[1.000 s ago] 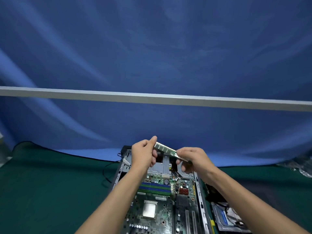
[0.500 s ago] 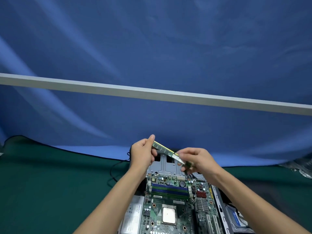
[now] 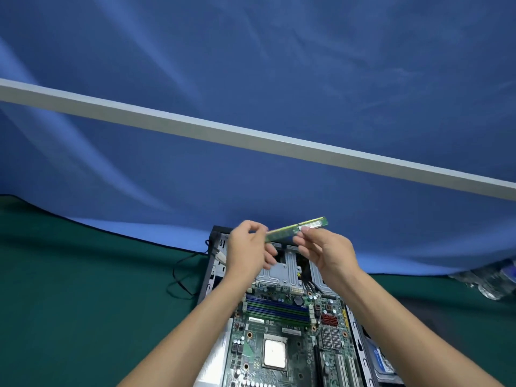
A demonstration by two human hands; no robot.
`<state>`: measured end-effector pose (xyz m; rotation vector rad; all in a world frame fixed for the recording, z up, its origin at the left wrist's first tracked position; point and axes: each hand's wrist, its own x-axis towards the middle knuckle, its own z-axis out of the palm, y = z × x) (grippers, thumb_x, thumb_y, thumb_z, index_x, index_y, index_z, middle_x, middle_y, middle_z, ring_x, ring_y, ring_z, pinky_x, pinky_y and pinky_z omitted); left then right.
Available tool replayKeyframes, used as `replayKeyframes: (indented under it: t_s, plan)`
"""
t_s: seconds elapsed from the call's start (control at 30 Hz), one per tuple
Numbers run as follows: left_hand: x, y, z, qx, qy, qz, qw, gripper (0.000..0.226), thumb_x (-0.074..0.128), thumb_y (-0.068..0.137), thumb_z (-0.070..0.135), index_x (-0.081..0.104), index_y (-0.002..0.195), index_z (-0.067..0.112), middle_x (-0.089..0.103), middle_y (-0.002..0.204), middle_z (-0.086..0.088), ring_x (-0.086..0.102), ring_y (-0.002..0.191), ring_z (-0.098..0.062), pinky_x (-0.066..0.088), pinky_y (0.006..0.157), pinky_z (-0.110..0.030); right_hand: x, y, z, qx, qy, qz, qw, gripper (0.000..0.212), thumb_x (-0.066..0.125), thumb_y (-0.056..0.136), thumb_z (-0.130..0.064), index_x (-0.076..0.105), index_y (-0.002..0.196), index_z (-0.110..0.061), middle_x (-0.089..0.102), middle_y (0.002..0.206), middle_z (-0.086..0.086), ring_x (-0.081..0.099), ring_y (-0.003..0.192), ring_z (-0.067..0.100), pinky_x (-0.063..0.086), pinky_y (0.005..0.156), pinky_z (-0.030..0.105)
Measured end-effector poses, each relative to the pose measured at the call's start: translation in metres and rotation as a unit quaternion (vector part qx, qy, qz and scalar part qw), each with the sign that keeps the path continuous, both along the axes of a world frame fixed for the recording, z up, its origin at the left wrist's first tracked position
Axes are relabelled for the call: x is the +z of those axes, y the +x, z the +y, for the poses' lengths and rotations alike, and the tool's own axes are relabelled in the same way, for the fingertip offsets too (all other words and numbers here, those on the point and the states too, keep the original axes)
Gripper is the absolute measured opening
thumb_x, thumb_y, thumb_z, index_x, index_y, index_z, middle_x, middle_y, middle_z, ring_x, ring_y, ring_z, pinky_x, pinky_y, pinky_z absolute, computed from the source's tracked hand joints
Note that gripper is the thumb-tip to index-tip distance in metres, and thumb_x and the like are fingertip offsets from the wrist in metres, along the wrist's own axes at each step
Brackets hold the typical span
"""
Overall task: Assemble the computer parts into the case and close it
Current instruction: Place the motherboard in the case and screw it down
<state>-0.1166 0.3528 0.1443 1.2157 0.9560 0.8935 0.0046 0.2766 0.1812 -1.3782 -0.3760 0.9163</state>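
2 hands on 1 memory stick (image 3: 296, 229) at this point, held in the air above the far end of the open case (image 3: 212, 261). Going left to right: a black cable (image 3: 178, 270) looped on the green bench cover just off the case's left wall. Left hand (image 3: 247, 254) had its fingertips curled at the stick's left end, though I couldn't tell if they actually pinched it or just steadied it. Right hand (image 3: 325, 254) pinched the stick near its right end, thumb and fingers clamped on the edges.

For doing this step right, I'd say line the notch up with the key in one of the slots (image 3: 277, 308), check the end latches are open, lower it square, then press evenly on both ends. Keep fingers off the contacts.

Inside the case: the motherboard (image 3: 290, 344) filled the near part, with 4 blue and green slots that looked empty, a bare processor (image 3: 275, 356) in its socket nearer me, and a metal bay plate (image 3: 287, 270) at the far end. Just outside the right wall lay a drive (image 3: 381, 361) with a blue label.
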Motion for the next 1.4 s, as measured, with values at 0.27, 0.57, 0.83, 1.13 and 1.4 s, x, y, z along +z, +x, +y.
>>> replayKeyframes:
  t_s: [0.27, 0.57, 0.83, 1.13, 1.4]
  plan:
    - [-0.024, -0.010, 0.011, -0.135, 0.080, 0.129, 0.979, 0.013, 0.049, 0.096, 0.024, 0.059, 0.089, 0.018, 0.060, 0.049, 0.001, 0.051, 0.038, -0.015, 0.035, 0.037, -0.018, -0.022, -0.009, 0.007, -0.019, -0.043, -0.108, 0.993, 0.020, 0.052, 0.098, -0.014, 0.055, 0.079, -0.009, 0.061, 0.062, 0.001, 0.059, 0.051, 0.013, 0.052, 0.050, 0.023]
    - [-0.088, -0.030, 0.010, -0.111, 0.040, 0.276, 0.954, 0.015, 0.051, 0.095, 0.015, 0.063, 0.087, 0.020, 0.068, 0.081, -0.001, 0.048, 0.053, -0.013, 0.041, 0.057, -0.026, -0.078, 0.003, -0.029, 0.250, -0.277, -0.626, 0.685, 0.018, 0.028, 0.104, -0.033, 0.040, 0.093, -0.024, 0.052, 0.077, -0.008, 0.044, 0.063, 0.006, 0.028, 0.050, 0.020]
    - [-0.101, -0.021, 0.000, -0.065, 0.115, 0.292, 0.947, 0.018, 0.049, 0.096, 0.016, 0.059, 0.104, 0.028, 0.060, 0.097, 0.011, 0.049, 0.051, -0.003, 0.041, 0.050, -0.021, -0.099, 0.013, -0.033, 0.273, -0.252, -0.680, 0.632, 0.016, 0.033, 0.102, -0.032, 0.047, 0.107, -0.024, 0.051, 0.081, -0.009, 0.043, 0.064, 0.006, 0.026, 0.049, 0.021]
    - [-0.131, -0.026, -0.009, -0.071, 0.071, 0.331, 0.938, 0.018, 0.037, 0.102, 0.026, 0.054, 0.097, 0.023, 0.061, 0.079, 0.004, 0.052, 0.061, -0.016, 0.042, 0.060, -0.032, -0.117, 0.011, -0.032, 0.287, -0.216, -0.613, 0.704, 0.025, 0.046, 0.100, -0.030, 0.061, 0.119, -0.026, 0.061, 0.116, -0.013, 0.055, 0.105, 0.007, 0.044, 0.084, 0.023]
    - [-0.138, -0.026, -0.023, -0.009, 0.120, 0.324, 0.938, 0.017, 0.038, 0.099, 0.040, 0.050, 0.089, 0.033, 0.058, 0.068, 0.010, 0.054, 0.061, -0.008, 0.038, 0.055, -0.026, -0.124, 0.005, -0.027, 0.278, -0.204, -0.588, 0.731, 0.024, 0.047, 0.099, -0.030, 0.062, 0.117, -0.027, 0.063, 0.116, -0.011, 0.055, 0.106, 0.011, 0.044, 0.084, 0.026]
